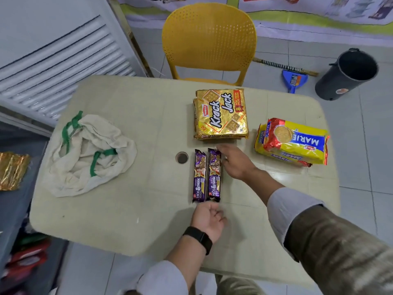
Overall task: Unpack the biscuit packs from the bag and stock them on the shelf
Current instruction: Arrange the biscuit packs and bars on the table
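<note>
Two purple packs (207, 175) lie side by side at table (127, 209) centre, right hand (235, 161) flat against their 3 o'clock edge, left hand (207, 219) loosely open at 6 o'clock, empty: best squeeze both together, lift level toward the shelf.

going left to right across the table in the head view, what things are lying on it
cloth bag → hole in the table → left purple Hide & Seek pack → right purple Hide & Seek pack → Marie packs. Krack Jack packs overlap this span farther back, so left out.
</note>
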Demonstrator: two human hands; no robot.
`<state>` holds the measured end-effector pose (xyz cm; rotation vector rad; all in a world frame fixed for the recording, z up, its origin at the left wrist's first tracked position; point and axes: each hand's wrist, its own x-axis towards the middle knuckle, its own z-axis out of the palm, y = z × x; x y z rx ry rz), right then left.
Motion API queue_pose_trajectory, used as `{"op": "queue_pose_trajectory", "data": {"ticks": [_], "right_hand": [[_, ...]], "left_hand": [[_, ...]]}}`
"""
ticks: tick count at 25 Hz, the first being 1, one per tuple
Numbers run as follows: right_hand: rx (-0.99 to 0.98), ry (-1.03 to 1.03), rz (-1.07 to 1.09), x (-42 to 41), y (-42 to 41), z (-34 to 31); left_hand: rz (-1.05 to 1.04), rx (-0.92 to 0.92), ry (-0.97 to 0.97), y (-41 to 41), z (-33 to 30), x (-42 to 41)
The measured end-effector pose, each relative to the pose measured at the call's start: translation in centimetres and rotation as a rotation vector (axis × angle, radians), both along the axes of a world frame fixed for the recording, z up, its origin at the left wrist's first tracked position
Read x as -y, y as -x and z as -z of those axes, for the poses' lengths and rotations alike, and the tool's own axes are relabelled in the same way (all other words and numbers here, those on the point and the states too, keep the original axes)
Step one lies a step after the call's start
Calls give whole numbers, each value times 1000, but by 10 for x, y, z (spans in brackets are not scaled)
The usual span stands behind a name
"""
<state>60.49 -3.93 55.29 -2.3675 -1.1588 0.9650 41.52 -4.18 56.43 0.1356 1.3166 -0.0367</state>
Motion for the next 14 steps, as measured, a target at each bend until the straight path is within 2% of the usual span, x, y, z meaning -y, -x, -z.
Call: {"op": "queue_pose_trajectory", "data": {"ticks": [3, 6, 11, 14], "right_hand": [[6, 63, -134, -8, -6, 17], [-9, 41, -110, -13, -9, 14], [-9, -82, 216, -8, -5, -18], [-94, -106, 358, -20, -4, -31]], "left_hand": [[-166, 26, -3, -14, 8, -2], [-238, 6, -49, -20, 5, -2], [-250, 94, -197, -7, -23, 25], [-236, 125, -373, 2, -27, 27]]}}
